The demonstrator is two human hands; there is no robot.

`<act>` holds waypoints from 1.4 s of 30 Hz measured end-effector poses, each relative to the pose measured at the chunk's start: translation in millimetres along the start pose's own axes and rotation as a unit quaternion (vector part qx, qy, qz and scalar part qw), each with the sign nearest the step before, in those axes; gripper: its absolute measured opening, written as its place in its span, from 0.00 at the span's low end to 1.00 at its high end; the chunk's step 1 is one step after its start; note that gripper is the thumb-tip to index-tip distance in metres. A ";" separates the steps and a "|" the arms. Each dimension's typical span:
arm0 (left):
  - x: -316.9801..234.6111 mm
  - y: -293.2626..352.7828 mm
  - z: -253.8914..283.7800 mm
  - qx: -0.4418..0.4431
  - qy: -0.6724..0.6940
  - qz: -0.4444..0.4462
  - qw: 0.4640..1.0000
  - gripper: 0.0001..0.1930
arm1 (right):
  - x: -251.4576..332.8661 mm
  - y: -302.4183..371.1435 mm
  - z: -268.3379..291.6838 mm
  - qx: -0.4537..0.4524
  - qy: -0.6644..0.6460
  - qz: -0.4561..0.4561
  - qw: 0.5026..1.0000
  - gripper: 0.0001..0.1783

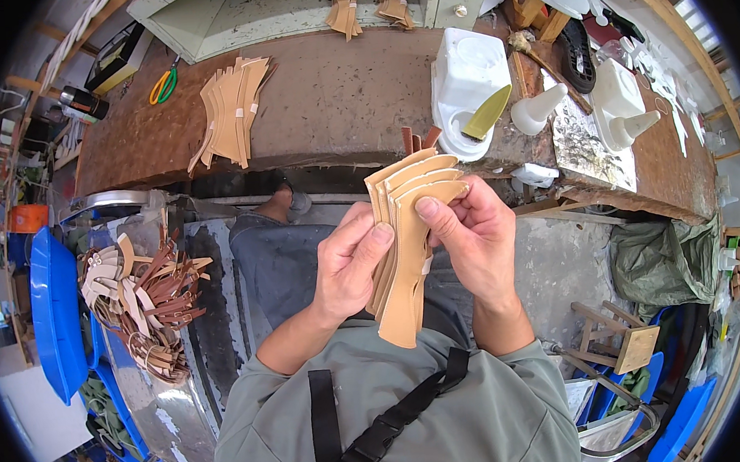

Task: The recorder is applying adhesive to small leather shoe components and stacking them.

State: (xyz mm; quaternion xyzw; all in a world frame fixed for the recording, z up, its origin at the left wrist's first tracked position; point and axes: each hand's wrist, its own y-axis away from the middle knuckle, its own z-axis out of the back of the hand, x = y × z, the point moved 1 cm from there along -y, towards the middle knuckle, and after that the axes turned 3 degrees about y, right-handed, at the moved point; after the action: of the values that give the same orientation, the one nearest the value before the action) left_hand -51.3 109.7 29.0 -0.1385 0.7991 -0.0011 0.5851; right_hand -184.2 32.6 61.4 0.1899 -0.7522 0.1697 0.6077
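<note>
A fanned stack of tan leather pieces [407,254], wide at the ends and narrow at the waist, is between my two hands above my lap. My left hand [352,262] grips its left edge, the thumb pressed on the front. My right hand [478,233] pinches the upper right corner, thumb in front and fingers behind. Brown strap ends [422,138] stick up behind the stack's top. On the bench ahead lies another fanned stack of tan leather pieces [231,112]. The backs of the held pieces are hidden.
A brown workbench [336,89] runs across the front. On it are green-and-orange-handled scissors [164,84], a white plastic container [472,68] with a yellowish blade-shaped piece [488,112], and a white cone-tipped bottle [540,109]. Leather straps [141,304] are heaped at left; a wooden stool [635,346] is at right.
</note>
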 end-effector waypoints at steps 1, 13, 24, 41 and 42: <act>1.3 -1.1 -0.9 -0.010 0.003 -0.001 1.000 0.14 | 0.3 0.1 0.6 0.007 -0.003 -0.009 1.000 0.08; 5.7 -1.0 -2.3 -0.007 0.032 -0.005 0.999 0.15 | 5.1 4.8 5.0 0.027 0.009 -0.059 0.998 0.08; 5.7 -5.9 -5.5 0.001 0.067 -0.002 0.998 0.16 | 0.2 2.3 6.2 0.028 0.009 -0.030 0.999 0.08; 7.7 -14.6 -13.0 -0.031 0.010 -0.023 0.999 0.14 | -8.2 2.1 12.4 0.028 0.028 -0.051 0.998 0.09; 8.0 -14.9 -12.9 -0.029 0.011 -0.020 0.999 0.14 | -6.3 2.1 12.3 0.033 0.009 -0.060 0.998 0.10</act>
State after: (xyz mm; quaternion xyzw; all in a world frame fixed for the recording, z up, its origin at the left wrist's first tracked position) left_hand -62.3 91.5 28.0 -0.1716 0.8023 0.0085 0.5717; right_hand -194.4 29.0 52.7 0.2527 -0.7278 0.1598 0.6172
